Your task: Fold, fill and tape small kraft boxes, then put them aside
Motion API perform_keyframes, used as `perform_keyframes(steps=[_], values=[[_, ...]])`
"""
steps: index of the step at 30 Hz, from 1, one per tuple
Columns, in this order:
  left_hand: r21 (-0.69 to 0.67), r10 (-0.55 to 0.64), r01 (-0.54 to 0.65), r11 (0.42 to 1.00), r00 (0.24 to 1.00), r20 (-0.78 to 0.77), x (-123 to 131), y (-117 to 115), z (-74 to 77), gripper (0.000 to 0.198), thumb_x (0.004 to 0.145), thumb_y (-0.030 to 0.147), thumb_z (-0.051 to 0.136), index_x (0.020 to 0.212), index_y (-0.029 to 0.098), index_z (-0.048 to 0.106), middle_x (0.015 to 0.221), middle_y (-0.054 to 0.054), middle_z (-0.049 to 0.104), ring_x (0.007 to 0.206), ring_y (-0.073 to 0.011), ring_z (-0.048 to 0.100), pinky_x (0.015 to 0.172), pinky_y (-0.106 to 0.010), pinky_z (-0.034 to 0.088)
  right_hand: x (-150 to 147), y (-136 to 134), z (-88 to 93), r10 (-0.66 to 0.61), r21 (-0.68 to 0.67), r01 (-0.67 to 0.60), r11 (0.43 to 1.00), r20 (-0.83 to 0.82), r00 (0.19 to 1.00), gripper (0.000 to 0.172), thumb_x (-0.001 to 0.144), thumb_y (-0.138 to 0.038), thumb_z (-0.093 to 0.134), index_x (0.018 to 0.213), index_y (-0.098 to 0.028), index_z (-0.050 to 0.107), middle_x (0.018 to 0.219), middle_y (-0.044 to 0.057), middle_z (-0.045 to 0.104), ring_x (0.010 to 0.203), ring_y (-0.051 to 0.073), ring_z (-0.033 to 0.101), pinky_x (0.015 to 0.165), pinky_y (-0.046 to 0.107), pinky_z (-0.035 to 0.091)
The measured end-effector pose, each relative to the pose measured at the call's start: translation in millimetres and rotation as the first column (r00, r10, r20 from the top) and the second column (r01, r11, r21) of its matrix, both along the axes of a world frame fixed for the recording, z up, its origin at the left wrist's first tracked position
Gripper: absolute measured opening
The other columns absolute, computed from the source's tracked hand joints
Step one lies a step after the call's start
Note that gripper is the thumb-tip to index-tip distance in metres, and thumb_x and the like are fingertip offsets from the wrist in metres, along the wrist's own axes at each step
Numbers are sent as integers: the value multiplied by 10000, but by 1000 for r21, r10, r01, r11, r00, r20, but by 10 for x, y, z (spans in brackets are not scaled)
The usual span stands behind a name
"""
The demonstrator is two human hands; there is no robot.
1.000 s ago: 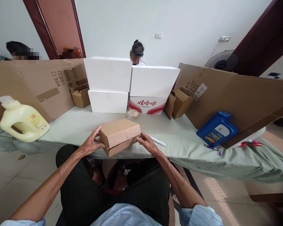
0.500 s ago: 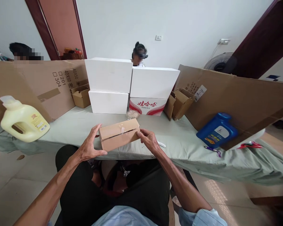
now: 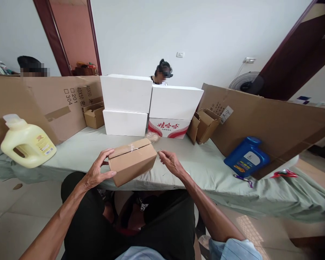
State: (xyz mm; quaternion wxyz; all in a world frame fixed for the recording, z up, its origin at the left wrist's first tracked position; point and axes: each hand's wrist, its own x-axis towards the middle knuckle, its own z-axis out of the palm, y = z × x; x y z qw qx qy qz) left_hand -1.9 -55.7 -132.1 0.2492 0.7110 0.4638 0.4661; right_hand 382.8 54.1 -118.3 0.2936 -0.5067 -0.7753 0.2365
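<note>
A small brown cardboard box is tilted over the near edge of the cloth-covered table, its long side facing me. Clear tape crosses the flap seam on top, where a dark gap shows. My left hand grips the left end of the box, thumb on the near side and fingers at the far side. Just off the box's right end, my right hand has its thumb and forefinger pinched together. A thin dark strand shows by those fingertips, but what they hold is unclear.
White boxes and a red-printed carton are stacked ahead, with crumpled clear plastic before them. A yellow jug stands left, a blue bottle right. Cardboard panels flank the table. A person is behind the stack.
The box has turned so more of its long side faces me and its top tilts away. My right fingertips have come off its right edge. The view has tipped slightly upward.
</note>
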Motion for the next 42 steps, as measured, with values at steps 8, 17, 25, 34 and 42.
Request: perform_keyframes(steps=[8,17,25,34,42], values=[[96,-13,25,995,992,-123,96,-123,-9,771,899,476,792,1581,298,480,1784,-186,315,1623,-438,396,1146,-542,567,673,111,-563,-311,81,304,949,380,871,141,989,-328,696,925,-202,690,1059,159,722,1117,310,647,972,389,507],[131,15,7,991,986,-167,144,-89,28,799,818,380,823,1551,287,518,1607,-155,495,1537,-396,488,1186,-543,544,649,48,-285,-369,201,334,921,174,913,413,1142,-344,268,1103,-192,649,935,112,679,840,251,613,797,348,469],[136,-29,57,989,980,-199,217,-155,167,851,783,344,855,1542,280,477,1624,-167,484,1535,-389,491,1188,-529,535,-14,-583,520,227,401,-311,862,243,943,407,1190,-465,378,1141,-248,719,1004,74,723,840,194,640,735,299,381],[66,-15,19,998,998,-61,252,-215,164,651,725,308,895,1201,263,453,1685,-217,469,1530,-370,535,1193,-510,508,-191,-541,697,196,461,-442,769,489,850,473,1219,-433,338,1009,-215,702,906,70,668,826,171,572,650,326,220],[74,-18,26,997,994,-105,221,-220,164,525,736,316,877,1076,249,482,1673,-196,478,1540,-363,511,1257,-508,439,-247,-563,869,179,480,-525,703,595,783,387,1201,-359,408,987,-209,694,861,48,624,754,160,499,634,347,177]])
